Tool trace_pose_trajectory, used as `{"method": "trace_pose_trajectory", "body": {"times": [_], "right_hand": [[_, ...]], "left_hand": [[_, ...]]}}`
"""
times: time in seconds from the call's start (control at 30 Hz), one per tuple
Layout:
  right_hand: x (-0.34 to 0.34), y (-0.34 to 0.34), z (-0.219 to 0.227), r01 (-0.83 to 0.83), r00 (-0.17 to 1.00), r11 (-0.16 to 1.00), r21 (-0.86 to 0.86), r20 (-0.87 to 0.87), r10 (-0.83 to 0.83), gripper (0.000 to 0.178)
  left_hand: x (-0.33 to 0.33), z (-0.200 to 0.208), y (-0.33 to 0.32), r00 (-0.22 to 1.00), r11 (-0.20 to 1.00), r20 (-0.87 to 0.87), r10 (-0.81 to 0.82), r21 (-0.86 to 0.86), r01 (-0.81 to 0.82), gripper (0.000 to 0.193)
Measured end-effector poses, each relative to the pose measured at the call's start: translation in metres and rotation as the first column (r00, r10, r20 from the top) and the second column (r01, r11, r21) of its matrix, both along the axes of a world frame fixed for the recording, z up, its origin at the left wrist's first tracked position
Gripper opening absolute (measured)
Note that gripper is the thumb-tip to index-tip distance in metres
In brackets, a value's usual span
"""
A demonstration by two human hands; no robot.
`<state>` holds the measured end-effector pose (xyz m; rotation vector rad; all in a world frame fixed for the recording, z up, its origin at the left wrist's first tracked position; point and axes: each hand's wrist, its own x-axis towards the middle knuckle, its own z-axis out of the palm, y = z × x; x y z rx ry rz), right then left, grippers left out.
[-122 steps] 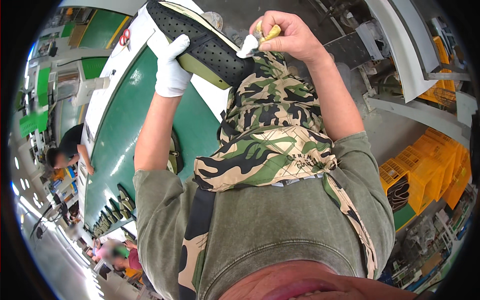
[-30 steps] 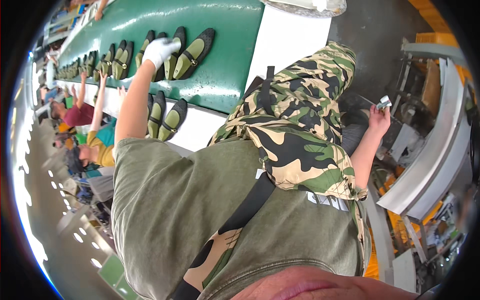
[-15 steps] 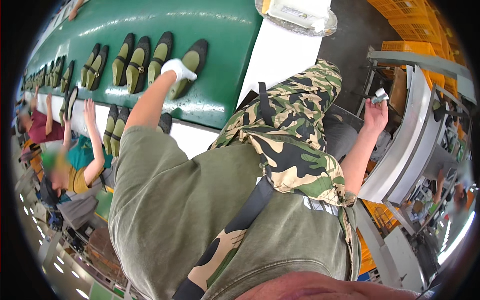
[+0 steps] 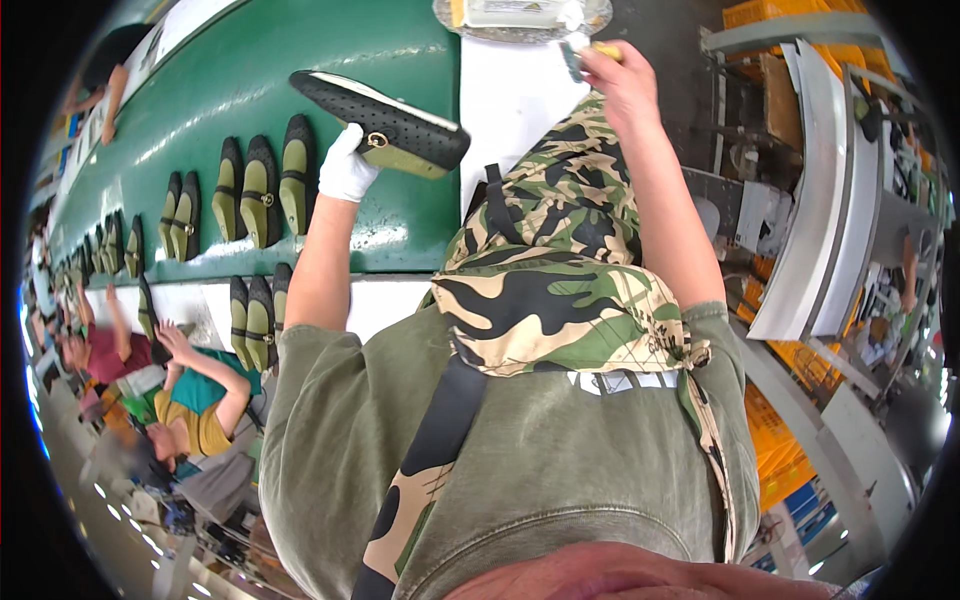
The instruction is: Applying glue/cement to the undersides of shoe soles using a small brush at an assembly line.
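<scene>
A black and olive shoe [image 4: 415, 128] with a round buckle is tipped on its side above the green work surface, a pale strip along its upper edge. My left hand [image 4: 345, 172], in a white glove, grips it near the buckle. My bare right hand [image 4: 622, 85] is closed around a small brush-like tool [image 4: 574, 60] with a yellow handle. The tool is beside a round tray [image 4: 500, 36] holding a white container and crumpled white material; whether it touches the material I cannot tell. My fingers partly hide the handle.
Several olive and black shoes [image 4: 260, 192] stand in rows on the green conveyor-like surface [image 4: 400, 215]. More shoes [image 4: 258, 318] stand along the white near ledge. Co-workers [image 4: 195, 410] sit to the left. Metal racks [image 4: 800, 220] and orange crates [image 4: 775, 445] are at right.
My left hand has picked the shoe up off the green surface and turned it on its side. My right hand has swung left and forward with the tool to the tray.
</scene>
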<state>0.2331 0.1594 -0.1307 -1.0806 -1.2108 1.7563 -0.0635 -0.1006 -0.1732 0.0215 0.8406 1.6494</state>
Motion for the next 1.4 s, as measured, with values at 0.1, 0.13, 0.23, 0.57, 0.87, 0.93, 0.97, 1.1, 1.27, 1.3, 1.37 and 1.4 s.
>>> {"method": "trace_pose_trajectory", "body": {"times": [0.1,0.13,0.23,0.57,0.87,0.93,0.97,1.1,1.27,1.3,1.37,1.4], "right_hand": [[-0.025,-0.007,0.03,-0.139,0.986,0.985,0.104,-0.073,0.147,0.02],[-0.029,-0.011,0.042,-0.162,0.983,0.978,0.132,-0.063,0.171,0.023],[-0.019,-0.01,0.053,-0.16,0.987,0.967,0.199,0.054,0.152,0.027],[0.006,-0.008,0.057,-0.003,0.98,0.98,0.199,0.196,-0.037,0.021],[0.007,-0.029,0.112,0.012,0.992,1.0,0.028,-0.124,-0.009,0.022],[0.006,-0.03,0.124,-0.037,0.987,0.999,0.023,-0.152,0.04,0.023],[0.005,-0.029,0.129,-0.04,0.987,0.999,0.031,-0.157,0.044,0.023],[0.001,-0.033,0.158,-0.076,0.978,0.994,0.083,-0.189,0.09,0.02],[-0.004,-0.022,0.183,-0.066,0.932,0.985,0.157,-0.342,0.117,0.021],[-0.007,-0.02,0.188,-0.075,0.93,0.984,0.164,-0.345,0.128,0.021],[-0.01,-0.015,0.194,-0.029,0.945,0.996,0.083,-0.324,0.054,0.021],[-0.014,-0.011,0.191,0.003,0.937,0.992,0.124,-0.348,0.041,0.02]], "left_hand": [[0.022,0.018,0.032,0.994,0.991,-0.106,0.023,0.137,-0.008,0.049],[0.028,0.025,0.042,0.968,0.985,-0.251,0.028,0.172,0.017,0.049],[0.057,0.073,0.071,0.767,0.974,-0.642,-0.004,0.172,0.149,0.062],[0.073,0.088,0.09,-0.279,0.902,-0.959,0.058,-0.07,0.426,0.053],[0.109,0.121,0.131,-0.147,0.882,-0.957,0.249,0.162,0.443,0.057],[0.116,0.123,0.133,-0.071,0.91,-0.985,0.156,0.115,0.399,0.057],[0.12,0.127,0.134,0.019,0.931,-0.998,0.059,0.062,0.359,0.058],[0.126,0.144,0.141,-0.217,0.92,-0.975,0.039,-0.049,0.389,0.062],[0.116,0.149,0.135,0.261,0.874,-0.928,-0.265,-0.117,0.471,0.072],[0.112,0.152,0.135,0.26,0.88,-0.931,-0.256,-0.113,0.462,0.072],[0.107,0.163,0.133,0.321,0.789,-0.829,-0.459,-0.213,0.577,0.071],[0.105,0.167,0.133,0.329,0.762,-0.82,-0.468,-0.186,0.62,0.069]]}}
